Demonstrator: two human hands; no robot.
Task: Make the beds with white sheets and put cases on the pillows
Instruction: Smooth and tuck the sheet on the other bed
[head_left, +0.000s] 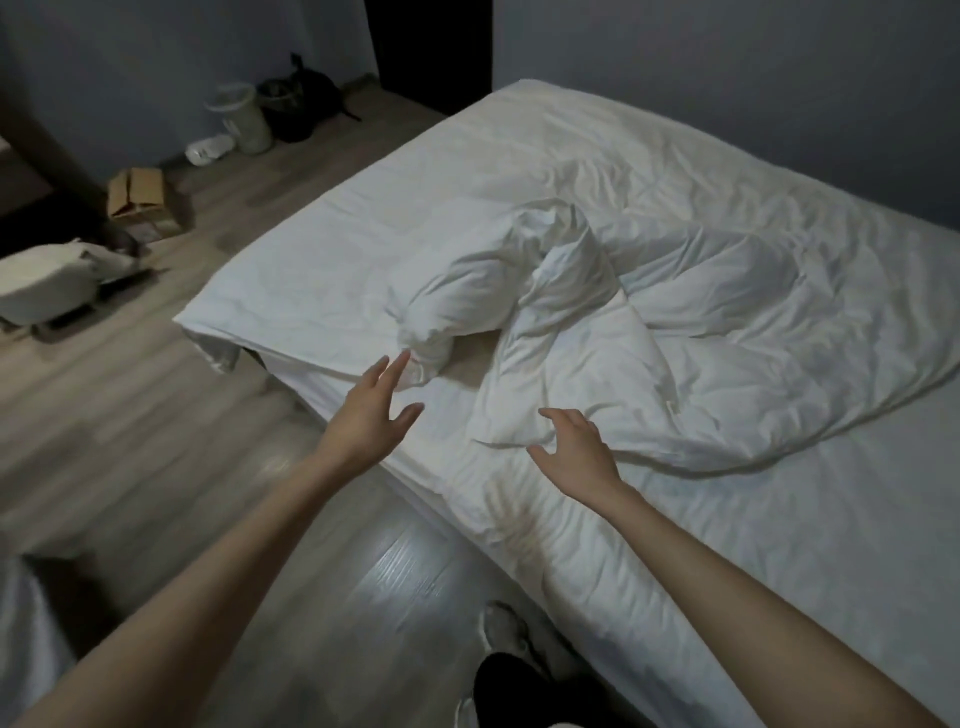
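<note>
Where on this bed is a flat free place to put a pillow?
Free: the flat sheet strip between the crumpled duvet and the bed's near edge, right of the right hand. The smooth far corner by the wall. Crowded: the middle, where the duvet bunches before the left hand.

Dim bluish room light, glare on floor, soft blur, wide-angle edge bending

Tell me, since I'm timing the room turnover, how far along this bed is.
Done: a white sheet covers the mattress. In hand: the left hand and right hand, both open, reach for the white duvet, gripping nothing yet. Left: the duvet lies bunched and twisted mid-bed and needs spreading flat; no cased pillow shows on the bed.
</note>
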